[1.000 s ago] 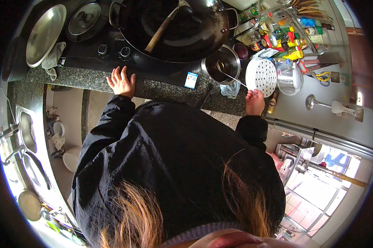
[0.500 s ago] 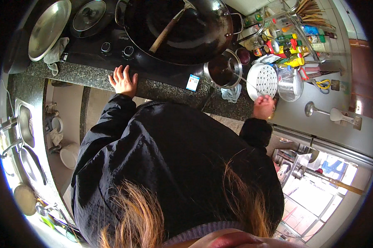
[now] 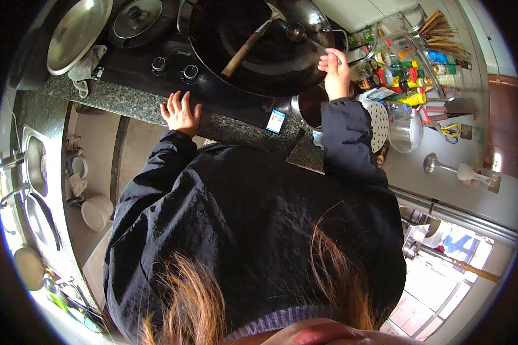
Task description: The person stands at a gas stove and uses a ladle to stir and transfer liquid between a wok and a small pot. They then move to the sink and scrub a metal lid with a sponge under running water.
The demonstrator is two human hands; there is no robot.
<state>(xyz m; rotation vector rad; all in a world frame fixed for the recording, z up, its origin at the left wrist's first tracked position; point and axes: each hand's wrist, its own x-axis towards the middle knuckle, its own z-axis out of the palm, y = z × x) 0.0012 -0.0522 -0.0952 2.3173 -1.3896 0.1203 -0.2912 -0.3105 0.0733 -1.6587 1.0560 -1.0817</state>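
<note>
Right hand (image 3: 336, 70) grasps the ladle (image 3: 295, 32) near its handle end; the bowl is over the wok (image 3: 220, 34), near the spatula (image 3: 244, 53). Whether it touches metal cannot be determined. Left hand (image 3: 182, 115), fingers spread and holding nothing, rests at the counter (image 3: 126, 103) edge. Recommended: bowl level and low, knuckles clear of the wok's rim. Clearest room lies within the wok, right of the spatula. The sleeve (image 3: 348, 129) partly hides the pot (image 3: 296, 109); bottles (image 3: 408, 86) crowd the right.
</note>
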